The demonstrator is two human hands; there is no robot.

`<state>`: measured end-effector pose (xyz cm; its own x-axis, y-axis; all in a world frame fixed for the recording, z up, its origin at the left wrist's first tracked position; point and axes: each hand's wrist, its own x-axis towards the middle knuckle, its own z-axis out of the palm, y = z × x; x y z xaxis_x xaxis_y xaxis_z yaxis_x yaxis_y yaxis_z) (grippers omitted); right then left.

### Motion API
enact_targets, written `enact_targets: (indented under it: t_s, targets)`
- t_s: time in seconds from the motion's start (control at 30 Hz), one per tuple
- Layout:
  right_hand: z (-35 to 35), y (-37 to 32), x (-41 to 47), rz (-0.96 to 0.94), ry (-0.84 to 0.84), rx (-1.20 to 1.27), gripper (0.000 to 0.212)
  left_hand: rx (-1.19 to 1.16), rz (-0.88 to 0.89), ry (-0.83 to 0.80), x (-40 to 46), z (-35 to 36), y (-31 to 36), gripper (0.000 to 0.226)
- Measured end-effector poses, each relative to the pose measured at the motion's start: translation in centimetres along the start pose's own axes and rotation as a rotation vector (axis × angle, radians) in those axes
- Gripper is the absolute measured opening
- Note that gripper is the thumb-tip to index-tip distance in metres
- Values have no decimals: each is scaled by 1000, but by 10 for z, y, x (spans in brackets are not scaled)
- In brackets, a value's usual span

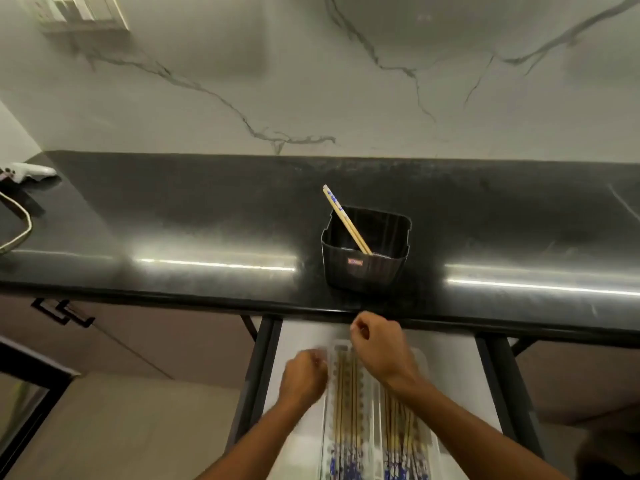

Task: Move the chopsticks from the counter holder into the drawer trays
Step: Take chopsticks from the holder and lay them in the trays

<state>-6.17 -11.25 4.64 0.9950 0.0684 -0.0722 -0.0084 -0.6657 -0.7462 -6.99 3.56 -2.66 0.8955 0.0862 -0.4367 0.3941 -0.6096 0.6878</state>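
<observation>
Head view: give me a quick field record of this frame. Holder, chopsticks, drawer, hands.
holder: black holder on the dark counter, near its front edge
left in holder: one pair of chopsticks, leaning toward the back left
drawer: open below the counter, white drawer trays inside
in trays: many chopsticks lying lengthwise in two groups
left hand: over the left tray edge, blurred, fingers curled
right hand: over the back of the trays, fingers curled, grasp unclear
task state: not finished
</observation>
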Motion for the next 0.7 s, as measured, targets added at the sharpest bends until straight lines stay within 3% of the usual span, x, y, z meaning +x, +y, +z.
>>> enact_targets:
  t_s: [0.1, 0.2, 0.27, 0.43, 0.57, 0.7]
  targets:
    - [-35, -39, 24, -227, 275, -3, 14, -96, 95, 207, 13, -38, 32, 21]
    - [-64, -72, 59, -233, 432, 55, 14, -199, 181, 349, 19, -73, 73, 21]
    - [-79, -85, 85, -141, 380, 8, 12, -289, 239, 392, 21, -92, 99, 22]
    - [-83, -73, 149, 113, 45, -317, 15, -379, 305, 427, 25, -118, 145, 22]
    - [-68, -64, 168, 224, -105, -281, 20, -390, 336, 422, 27, -120, 162, 22]
    - [-61, -59, 172, 217, -154, -241, 14, -405, 312, 414, 32, -117, 164, 21]
